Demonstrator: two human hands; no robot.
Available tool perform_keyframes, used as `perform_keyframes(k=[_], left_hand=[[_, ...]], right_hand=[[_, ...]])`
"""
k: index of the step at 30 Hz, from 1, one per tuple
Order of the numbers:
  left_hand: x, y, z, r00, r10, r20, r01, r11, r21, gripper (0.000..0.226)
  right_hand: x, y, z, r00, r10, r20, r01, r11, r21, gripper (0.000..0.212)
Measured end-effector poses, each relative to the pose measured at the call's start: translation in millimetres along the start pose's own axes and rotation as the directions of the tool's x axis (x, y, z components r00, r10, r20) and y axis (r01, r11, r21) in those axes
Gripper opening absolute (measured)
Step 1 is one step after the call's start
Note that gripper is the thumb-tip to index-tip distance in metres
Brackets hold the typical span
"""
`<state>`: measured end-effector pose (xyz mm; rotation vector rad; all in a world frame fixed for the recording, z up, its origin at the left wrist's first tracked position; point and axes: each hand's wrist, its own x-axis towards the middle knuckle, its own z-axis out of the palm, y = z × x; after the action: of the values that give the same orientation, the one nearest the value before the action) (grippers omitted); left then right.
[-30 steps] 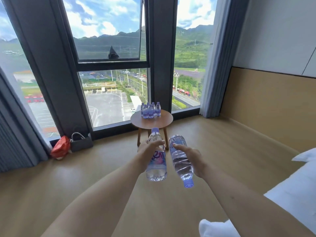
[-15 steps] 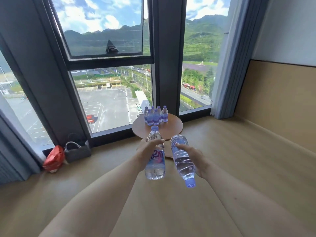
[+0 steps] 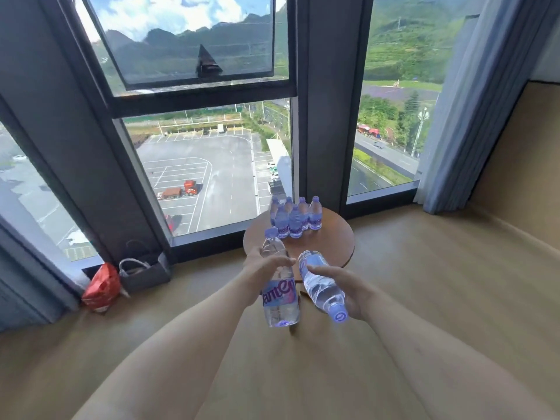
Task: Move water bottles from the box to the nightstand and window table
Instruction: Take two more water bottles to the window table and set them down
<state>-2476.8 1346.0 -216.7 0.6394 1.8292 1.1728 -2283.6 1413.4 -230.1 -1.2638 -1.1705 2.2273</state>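
Table [image 3: 327, 247] nearer (2 bottles [image 3: 280, 294] in grip)

I can't count the bottles [image 3: 295, 218] clustered on the round table [image 3: 336, 237]; they overlap. My left hand [image 3: 263, 272] and its bottle [image 3: 278, 283] hide the table's near edge and legs. The grey bag [image 3: 145, 272] shows no contents.

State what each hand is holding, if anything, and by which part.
The left hand grips an upright water bottle around its upper body, below the cap. The right hand holds a second bottle, tilted cap-down, around its middle.
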Motion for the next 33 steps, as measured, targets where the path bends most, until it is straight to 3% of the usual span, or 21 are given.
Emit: perform_keyframes(k=[8,14,18,23,27,33], left_hand=[[173,24,14,0.999,-0.026,0.030,0.024,0.998,0.062,0.075],[301,36,14,0.992,-0.069,0.106,0.056,0.991,0.122,0.071],[372,54,14,0.988,-0.098,0.117,0.076,0.981,0.178,0.068],[434,59,21,0.981,-0.131,0.140,0.099,0.971,0.217,0.078],[478,54,32,0.982,-0.149,0.116,0.116,0.960,0.254,0.068],[524,39,54,0.989,-0.118,0.089,0.074,0.917,0.392,0.073]], right_hand=[[143,-59,-20,0.997,0.075,-0.021,-0.076,0.996,-0.046,0.054],[253,-110,-29,0.972,0.120,-0.203,-0.154,0.975,-0.161,0.061],[315,-141,-35,0.942,0.117,-0.316,-0.192,0.956,-0.220,0.050],[369,-167,-40,0.884,0.137,-0.447,-0.305,0.894,-0.328,0.048],[416,-181,-51,0.863,0.148,-0.483,-0.364,0.846,-0.391,0.039],[492,-191,-85,0.872,0.016,-0.490,-0.348,0.724,-0.596,0.043]])
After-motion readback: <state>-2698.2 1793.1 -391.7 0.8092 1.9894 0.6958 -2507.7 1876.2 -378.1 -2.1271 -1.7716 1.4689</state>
